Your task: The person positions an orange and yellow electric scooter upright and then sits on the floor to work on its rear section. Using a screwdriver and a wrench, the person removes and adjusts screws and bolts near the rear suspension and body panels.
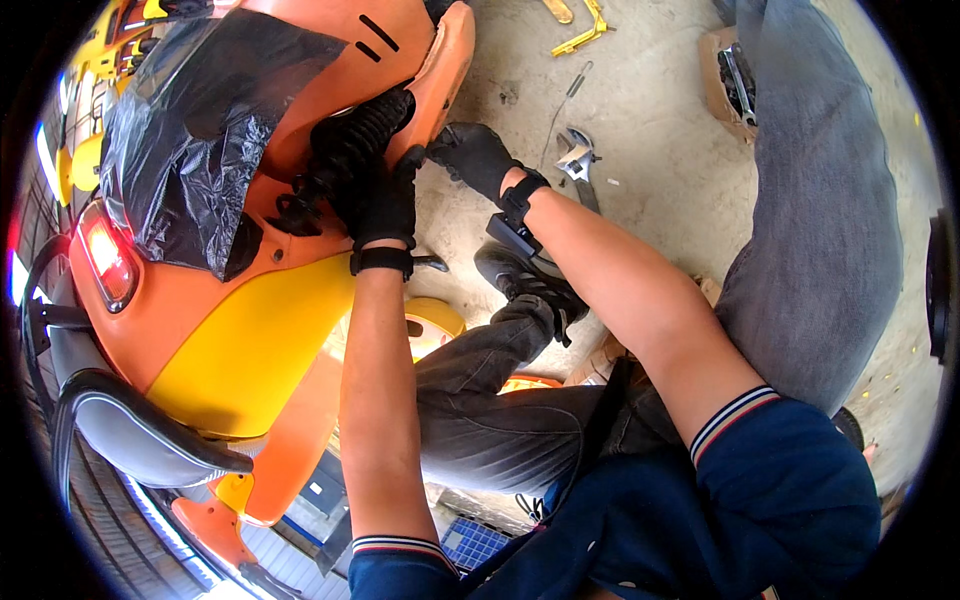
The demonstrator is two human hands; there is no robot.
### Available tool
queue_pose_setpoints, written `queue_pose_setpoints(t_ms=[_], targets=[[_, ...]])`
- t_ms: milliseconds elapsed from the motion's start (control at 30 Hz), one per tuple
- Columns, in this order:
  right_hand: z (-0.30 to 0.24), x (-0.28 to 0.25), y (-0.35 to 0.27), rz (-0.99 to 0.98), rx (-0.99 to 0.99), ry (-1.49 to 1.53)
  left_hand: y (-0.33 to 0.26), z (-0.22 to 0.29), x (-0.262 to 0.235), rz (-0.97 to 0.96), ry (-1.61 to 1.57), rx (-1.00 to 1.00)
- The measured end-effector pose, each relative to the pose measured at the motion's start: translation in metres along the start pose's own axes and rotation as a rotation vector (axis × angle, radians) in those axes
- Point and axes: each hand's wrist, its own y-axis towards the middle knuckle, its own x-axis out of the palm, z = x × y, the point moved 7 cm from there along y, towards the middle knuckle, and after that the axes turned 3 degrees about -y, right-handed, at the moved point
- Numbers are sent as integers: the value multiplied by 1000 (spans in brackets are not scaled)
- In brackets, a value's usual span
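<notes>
Right now both gloved hands are up at the rear of an orange and yellow scooter (250,330), working at its black coil shock absorber (350,140). The left hand (382,205) is wrapped tight around the lower part of the spring, fingers closed on it, steadying it against the orange bodywork. The right hand (472,158) sits just beside it at the edge of the orange side panel (445,70), fingers curled in towards the shock's lower end; whether it pinches a bolt or a small tool I cannot tell, since the glove hides it.

An adjustable wrench (578,160) lies on the concrete floor (660,150) near the right wrist, close enough to grab. Further off, a yellow tool (585,30) lies near the top edge. A black plastic sheet (190,130) covers the seat area, and the red tail light (105,255) shows at the left.

As I judge it, doing this well means holding the spring steady with the left hand so the mount lines up, letting the right fingers work squarely at the fixing, and keeping knuckles away from the panel's edge.
</notes>
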Motion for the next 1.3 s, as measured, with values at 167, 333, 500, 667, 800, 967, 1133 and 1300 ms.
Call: queue_pose_setpoints(t_ms=[167,333,500,667,800,967,1133,1300], targets=[[-5,0,0,49,-163,-100,6,-4,5,-136,-133,-80],[1,-1,0,28,-47,-67,5,-12,17,-191,-222,-152],[2,1,1,12,-75,-114,6,-17,18,-214,-116,-96],[17,-7,11,51,-86,-135,9,-2,6,-100,-85,-94],[27,-4,7,7,148,445,8,-7,7,-120,-9,-81],[28,7,8,-78,200,630,3,-16,14,-152,-132,-167],[32,-2,16,-82,150,558,7,-1,-1,-34,-158,-58],[15,5,13,-148,202,684,2,-14,7,-21,-169,-107]])
